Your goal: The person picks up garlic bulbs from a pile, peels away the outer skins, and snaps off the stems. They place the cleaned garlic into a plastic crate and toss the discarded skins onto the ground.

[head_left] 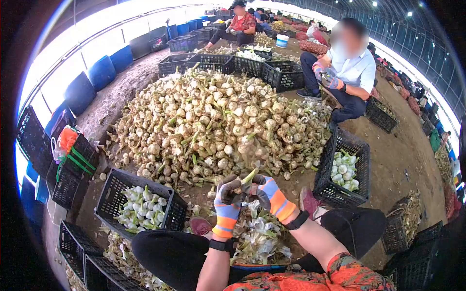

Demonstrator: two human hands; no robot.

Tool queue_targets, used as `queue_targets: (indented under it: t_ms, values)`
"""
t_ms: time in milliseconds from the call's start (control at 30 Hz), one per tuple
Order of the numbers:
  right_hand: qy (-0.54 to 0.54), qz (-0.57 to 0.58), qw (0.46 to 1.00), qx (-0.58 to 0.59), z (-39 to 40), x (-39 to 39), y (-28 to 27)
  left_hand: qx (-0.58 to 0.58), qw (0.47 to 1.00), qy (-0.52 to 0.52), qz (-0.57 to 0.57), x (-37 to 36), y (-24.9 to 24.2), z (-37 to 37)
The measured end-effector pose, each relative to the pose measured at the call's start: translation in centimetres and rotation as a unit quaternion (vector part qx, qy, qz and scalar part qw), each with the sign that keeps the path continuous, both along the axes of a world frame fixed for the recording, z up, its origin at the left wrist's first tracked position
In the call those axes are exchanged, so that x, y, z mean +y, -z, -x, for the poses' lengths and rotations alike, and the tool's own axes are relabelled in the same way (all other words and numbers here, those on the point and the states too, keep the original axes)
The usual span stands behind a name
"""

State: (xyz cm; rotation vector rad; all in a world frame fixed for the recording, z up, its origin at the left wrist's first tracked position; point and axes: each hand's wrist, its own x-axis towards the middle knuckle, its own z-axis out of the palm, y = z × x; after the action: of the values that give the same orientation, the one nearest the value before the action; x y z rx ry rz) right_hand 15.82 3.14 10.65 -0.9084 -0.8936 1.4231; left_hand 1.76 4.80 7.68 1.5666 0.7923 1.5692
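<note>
My left hand (226, 196) and my right hand (270, 194), both in striped grey-and-orange work gloves with dark palms, meet in front of me. Their fingers are closed around a garlic bulb (251, 175); its pale green stem sticks up between them, and the fingers mostly hide the bulb. Beyond them rises a big heap of unpeeled garlic (204, 123) with dirty skins and cut stems. Under my hands, between my legs, lies a pile of stripped garlic skins (259, 235).
Cleaned white bulbs fill part of a black crate (109, 206) at left and another crate (361, 186) at right. A co-worker (357, 68) in a white shirt sits at far right, another (241, 24) behind the heap. Blue barrels (80, 92) line the left wall.
</note>
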Motion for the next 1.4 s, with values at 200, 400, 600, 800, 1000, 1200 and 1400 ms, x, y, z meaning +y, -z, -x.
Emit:
queue_targets:
  t_ms: [200,400,600,800,1000,1200,1400]
  values:
    - [0.018,0.014,0.996,0.088,0.1,0.0,1.5,-0.194,0.965,0.06,0.163,0.4,2.7,-0.2]
    - [0.047,0.016,0.999,0.004,-0.2,0.3,0.2,-0.188,0.973,0.048,0.122,0.5,1.7,-0.2]
    - [0.02,-0.019,0.999,-0.024,0.5,-0.1,1.1,0.007,0.999,-0.032,0.034,-0.3,-0.2,0.0]
    - [0.038,-0.025,0.994,-0.097,0.0,0.1,0.7,-0.063,0.995,-0.005,0.074,0.1,1.5,-0.3]
    - [0.104,0.013,0.99,-0.094,0.5,1.0,1.7,0.011,0.999,-0.033,0.03,-0.1,0.8,-0.2]
    - [0.09,0.029,0.994,-0.059,0.3,1.2,2.3,0.013,0.999,-0.043,0.01,-0.3,0.9,-0.4]
    - [0.187,-0.241,0.819,-0.485,-0.2,0.8,5.7,-0.337,0.875,0.183,0.296,-1.1,-0.3,0.3]
